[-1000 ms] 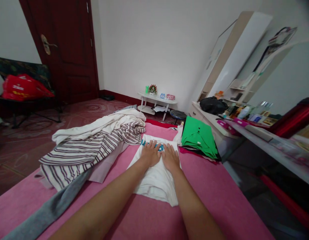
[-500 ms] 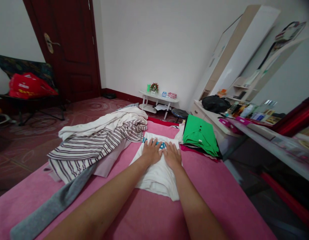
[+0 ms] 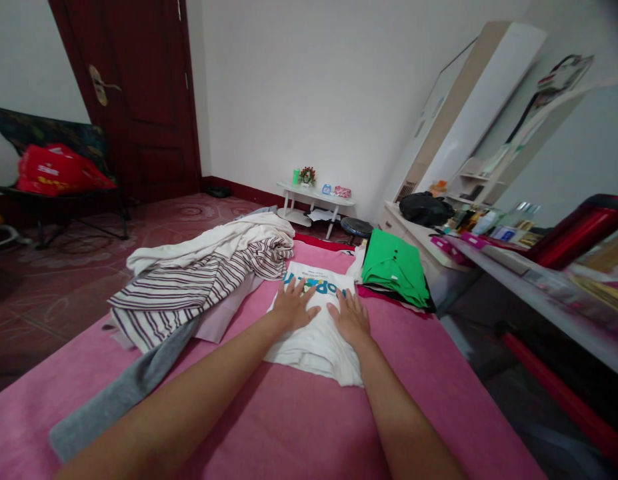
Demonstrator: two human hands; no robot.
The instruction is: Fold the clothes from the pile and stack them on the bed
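Note:
A white T-shirt [image 3: 313,347] with blue lettering lies folded into a narrow shape on the pink bedspread [image 3: 269,427]. My left hand [image 3: 293,308] rests flat on its left side, fingers spread over the print. On the shirt's right side lies my right hand [image 3: 349,319], palm down with fingers stretched out. To the left is a loose heap with a black-and-white striped top [image 3: 199,287], a white garment [image 3: 213,239] and a grey sleeve [image 3: 123,387]. Just beyond my right hand sits a stack of folded clothes with a green shirt [image 3: 396,260] on top.
A small white table [image 3: 313,193] with a plant stands against the far wall. At the right are a dresser with a black bag [image 3: 425,209] and a cluttered glass-topped table [image 3: 529,293]. A red bag [image 3: 59,172] rests on a folding chair at the left, by the door.
My hands have moved apart toward the shirt's two sides, and more of its lettering shows between them. The camera view has shifted slightly.

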